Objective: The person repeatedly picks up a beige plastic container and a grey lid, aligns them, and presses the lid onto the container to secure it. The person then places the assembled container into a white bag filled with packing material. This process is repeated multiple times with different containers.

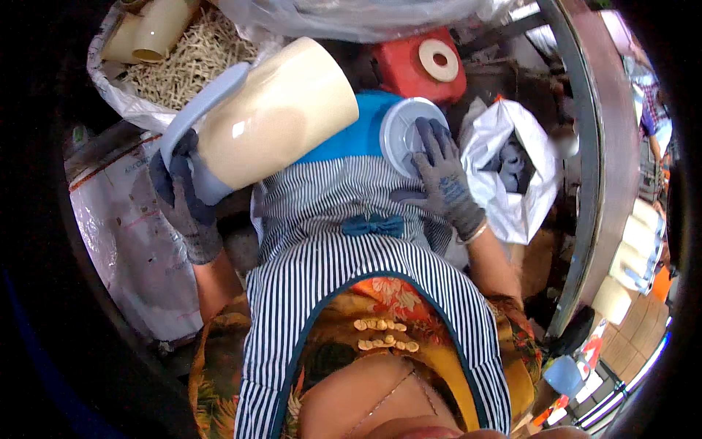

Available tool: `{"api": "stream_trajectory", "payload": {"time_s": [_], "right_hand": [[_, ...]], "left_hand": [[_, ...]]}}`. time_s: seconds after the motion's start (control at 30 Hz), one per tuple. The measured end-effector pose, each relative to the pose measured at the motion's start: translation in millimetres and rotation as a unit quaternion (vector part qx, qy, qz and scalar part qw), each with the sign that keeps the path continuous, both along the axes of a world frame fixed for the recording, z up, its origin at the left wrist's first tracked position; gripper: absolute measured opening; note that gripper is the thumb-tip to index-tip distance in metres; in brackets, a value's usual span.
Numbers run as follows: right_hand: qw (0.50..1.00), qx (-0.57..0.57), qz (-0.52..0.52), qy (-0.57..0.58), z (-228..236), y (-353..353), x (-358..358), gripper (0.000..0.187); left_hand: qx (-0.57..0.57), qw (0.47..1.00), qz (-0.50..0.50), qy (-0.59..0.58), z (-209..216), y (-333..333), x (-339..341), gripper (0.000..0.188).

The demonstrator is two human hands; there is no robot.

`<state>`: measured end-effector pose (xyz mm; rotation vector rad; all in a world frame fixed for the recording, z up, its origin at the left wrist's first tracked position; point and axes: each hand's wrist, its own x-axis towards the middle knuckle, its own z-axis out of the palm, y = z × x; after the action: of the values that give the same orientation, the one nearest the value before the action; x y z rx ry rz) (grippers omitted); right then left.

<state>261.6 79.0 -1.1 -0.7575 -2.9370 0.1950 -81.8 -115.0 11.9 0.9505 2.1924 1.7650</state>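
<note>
A large cream plastic cylinder point(281, 110) lies tilted above my lap, its closed-looking end up and to the right. Around its lower left end runs a grey-blue rim or band point(201, 102). My left hand point(183, 201), in a grey knitted glove with dark coated fingers, grips that end; some fingers are hidden behind it. My right hand point(442, 175), gloved alike, has its fingers over the face of a pale grey round lid point(398, 135). The lid is propped at the right of my lap, beside a bright blue surface point(344, 135).
At the upper left, a white sack point(131, 110) holds beige strips and cream tubular pieces. A red object with a cream ring point(439, 60) stands ahead. On the right, an open white bag point(523, 212) contains grey parts, beside a metal frame post point(589, 146). Cream cylinders point(632, 256) stand beyond.
</note>
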Motion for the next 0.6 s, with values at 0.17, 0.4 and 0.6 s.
{"api": "stream_trajectory", "payload": {"time_s": [0.17,0.4,0.6], "right_hand": [[0.965,-0.093,-0.164,0.183,-27,-11,0,0.064],[0.998,0.021,-0.059,0.003,-2,-4,7,0.061],[0.982,-0.083,-0.046,0.165,-1,16,13,0.062]], "left_hand": [[0.025,0.998,-0.064,-0.005,-9,-3,13,0.033],[0.085,0.988,-0.101,-0.08,-15,-13,12,0.034],[0.146,0.958,-0.11,-0.223,-7,-12,14,0.034]]}}
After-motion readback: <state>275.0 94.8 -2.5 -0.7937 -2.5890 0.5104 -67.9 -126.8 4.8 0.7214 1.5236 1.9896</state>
